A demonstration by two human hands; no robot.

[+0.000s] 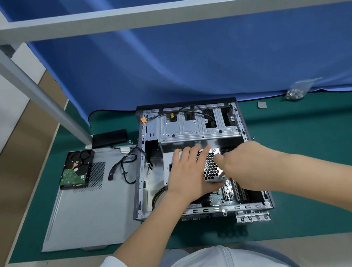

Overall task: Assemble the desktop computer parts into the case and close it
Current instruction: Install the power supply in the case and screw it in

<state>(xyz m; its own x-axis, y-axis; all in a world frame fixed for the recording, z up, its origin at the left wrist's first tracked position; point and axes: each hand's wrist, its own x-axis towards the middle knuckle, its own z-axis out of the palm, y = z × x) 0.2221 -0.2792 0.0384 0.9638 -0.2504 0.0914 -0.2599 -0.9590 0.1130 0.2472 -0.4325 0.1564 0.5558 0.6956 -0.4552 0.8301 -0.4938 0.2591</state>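
Observation:
The open computer case (pixel 141 177) lies flat on the green mat. Inside it sits a silver power supply (pixel 211 166) with a honeycomb grille. My left hand (pixel 189 172) lies flat on top of the power supply with fingers straight. My right hand (pixel 238 162) reaches in from the right and holds the power supply's right edge with thumb and fingers. The motherboard (pixel 227 192) shows below the hands. A metal drive cage (pixel 197 123) spans the far end of the case.
The grey side panel (pixel 89 214) lies left of the case, with a hard drive (pixel 76 170) and black cables (pixel 125 168) on it. A black box (pixel 109 137) sits behind. A bag of screws (pixel 297 91) and a small grey pad (pixel 262 104) lie at the far right.

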